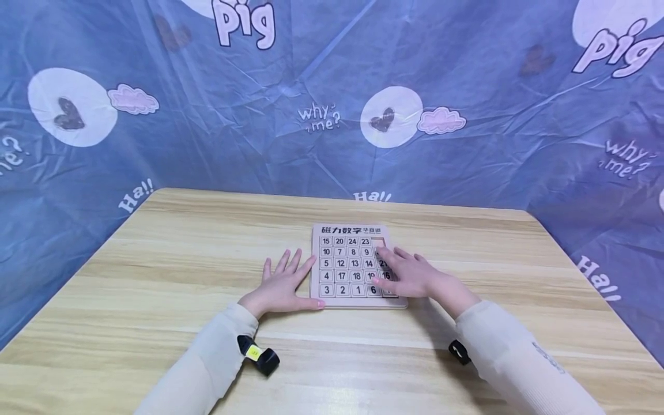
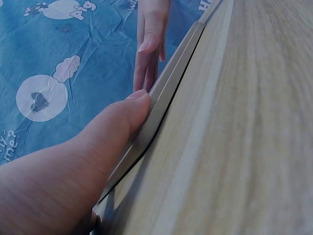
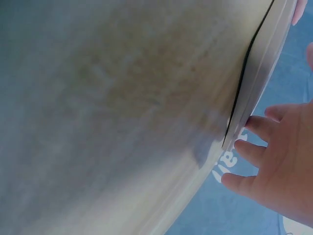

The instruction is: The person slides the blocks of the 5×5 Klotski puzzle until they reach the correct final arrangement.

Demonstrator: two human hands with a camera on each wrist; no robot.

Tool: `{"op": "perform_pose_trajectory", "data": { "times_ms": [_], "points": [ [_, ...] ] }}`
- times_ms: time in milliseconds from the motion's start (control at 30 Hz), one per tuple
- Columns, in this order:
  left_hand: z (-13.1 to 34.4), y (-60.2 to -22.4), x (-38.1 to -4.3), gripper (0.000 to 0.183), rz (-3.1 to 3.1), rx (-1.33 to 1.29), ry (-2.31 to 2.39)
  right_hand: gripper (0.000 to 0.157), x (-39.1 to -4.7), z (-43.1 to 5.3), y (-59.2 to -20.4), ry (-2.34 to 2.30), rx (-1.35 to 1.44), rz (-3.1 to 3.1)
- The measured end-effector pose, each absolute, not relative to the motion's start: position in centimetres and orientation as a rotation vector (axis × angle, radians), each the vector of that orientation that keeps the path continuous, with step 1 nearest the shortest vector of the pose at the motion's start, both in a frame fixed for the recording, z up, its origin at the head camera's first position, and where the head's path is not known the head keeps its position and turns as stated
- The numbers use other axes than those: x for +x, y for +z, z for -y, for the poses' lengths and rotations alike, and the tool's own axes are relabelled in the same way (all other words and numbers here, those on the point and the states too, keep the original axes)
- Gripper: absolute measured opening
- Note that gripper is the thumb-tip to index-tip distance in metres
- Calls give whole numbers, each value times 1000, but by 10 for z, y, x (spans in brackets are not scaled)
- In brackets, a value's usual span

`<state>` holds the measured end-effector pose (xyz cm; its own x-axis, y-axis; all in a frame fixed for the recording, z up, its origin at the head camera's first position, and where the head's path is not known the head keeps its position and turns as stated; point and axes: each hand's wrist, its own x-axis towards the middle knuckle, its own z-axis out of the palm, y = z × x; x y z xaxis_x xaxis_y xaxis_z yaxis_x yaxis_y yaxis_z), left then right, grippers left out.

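Observation:
A sliding number puzzle lies flat on the wooden table, with rows of numbered square tiles and Chinese lettering along its top. Its vacant slot is in the top right corner of the grid. At the board's left side my left hand spreads its fingers, the thumb resting on the lower left corner. My right hand reaches over the right-hand columns, its index fingertip at the tile just below the slot and its thumb near tile 19. Several right-column tiles are partly hidden by it.
The wooden table extends around the board on all sides. Behind it hangs a blue printed cloth. Black straps sit at the cuffs of both pale sleeves.

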<state>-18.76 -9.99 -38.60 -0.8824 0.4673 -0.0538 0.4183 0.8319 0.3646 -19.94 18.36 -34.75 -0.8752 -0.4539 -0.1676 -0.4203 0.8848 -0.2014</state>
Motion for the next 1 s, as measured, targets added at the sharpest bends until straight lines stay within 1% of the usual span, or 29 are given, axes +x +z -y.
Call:
{"op": "perform_pose_trajectory", "data": {
  "times_ms": [233,467,733,1000],
  "points": [
    [100,-387,-188,100,-2875,696,523,82,-196,-183,-347,-219,-675,-2838],
    [99,-387,-187,100,-2874,697,510,79,-202,-177,-342,-246,-688,-2858],
    [99,-387,-188,99,-2862,691,518,77,-214,-137,-338,-260,-797,-2858],
    [100,-387,-189,98,-2852,698,523,78,-225,-100,-341,-196,-773,-2811]
  ]
}}
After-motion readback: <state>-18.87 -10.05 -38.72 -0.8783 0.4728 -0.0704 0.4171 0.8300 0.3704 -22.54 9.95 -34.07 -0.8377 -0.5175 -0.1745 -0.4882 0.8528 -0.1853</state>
